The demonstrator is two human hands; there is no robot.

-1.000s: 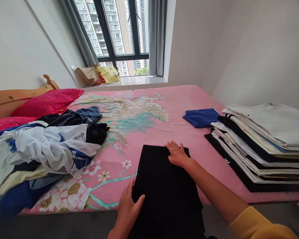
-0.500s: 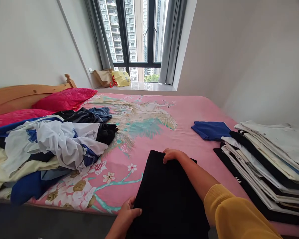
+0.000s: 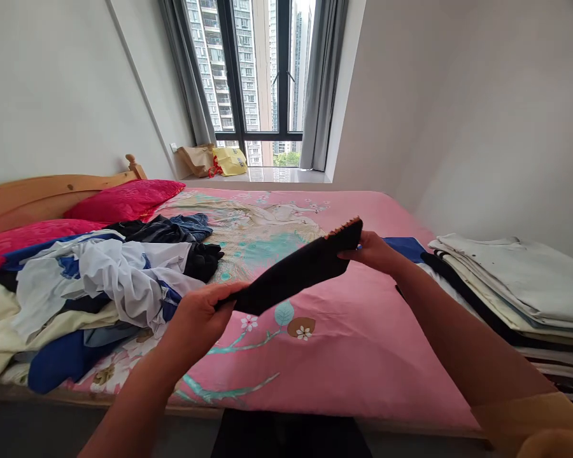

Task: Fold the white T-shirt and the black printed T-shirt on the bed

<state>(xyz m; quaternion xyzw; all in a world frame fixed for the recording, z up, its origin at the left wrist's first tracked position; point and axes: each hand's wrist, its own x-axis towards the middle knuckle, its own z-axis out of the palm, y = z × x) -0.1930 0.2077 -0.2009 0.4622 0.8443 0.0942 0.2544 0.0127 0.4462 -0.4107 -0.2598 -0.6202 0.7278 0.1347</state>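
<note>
The left hand [image 3: 195, 321] grips the lower end of a folded black fabric garment [image 3: 293, 273], its fingers closed around the cloth. The right hand [image 3: 370, 251] is closed on the upper end, which shows a thin orange-brown edge. The garment is held taut on a slant in the air, above the middle of a bed with a pink floral sheet [image 3: 358, 381] and touching nothing else. A yellow knit sleeve [image 3: 525, 413] covers the right forearm near the elbow, at the lower right of the view.

On the bed's left half lies a loose heap of crumpled white, cream, blue and black clothes [image 3: 114, 286], just left of the left hand. Behind the heap, at the head of the bed, are two crimson satin pillows [image 3: 124, 200] against a pale wooden headboard [image 3: 52, 194]. On the bed's right edge sits a neat stack of folded shirts [image 3: 506, 299], topped by a white one. A folded royal-blue cloth [image 3: 403, 248] lies just beside the stack, partly behind the right hand. Beyond the foot of the bed, a brown paper bag [image 3: 195, 160] and a yellow bag [image 3: 229, 161] rest on a window sill.
</note>
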